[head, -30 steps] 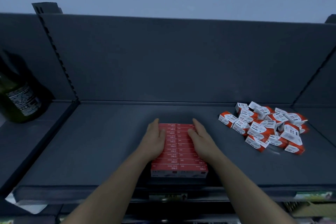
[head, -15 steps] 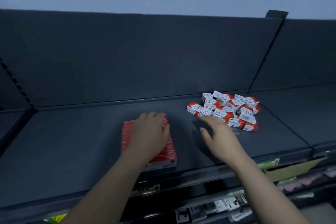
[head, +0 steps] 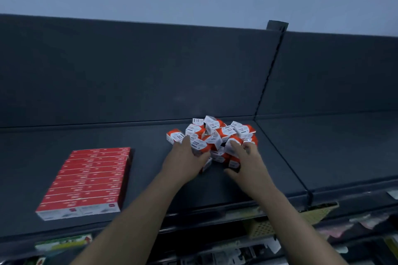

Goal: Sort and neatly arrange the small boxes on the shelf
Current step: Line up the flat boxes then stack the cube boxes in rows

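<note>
A loose heap of small red-and-white boxes (head: 215, 133) lies on the dark shelf (head: 150, 178), right of centre near the back panel. My left hand (head: 185, 161) is at the heap's near left side, its fingers curled round one small box. My right hand (head: 245, 163) is at the heap's near right side, with its thumb and fingers round several boxes. To the left, near the shelf's front edge, a tidy flat block of red boxes (head: 88, 178) lies in two columns, touched by neither hand.
A slotted upright (head: 267, 75) divides this shelf bay from the one to the right. Below the front edge are price labels (head: 64, 243) and a lower shelf with a yellowish perforated item (head: 301, 217).
Both hands left the tidy red block and moved right to the loose heap, where they now grip boxes. The view has swung right, so the block now sits at the left.
</note>
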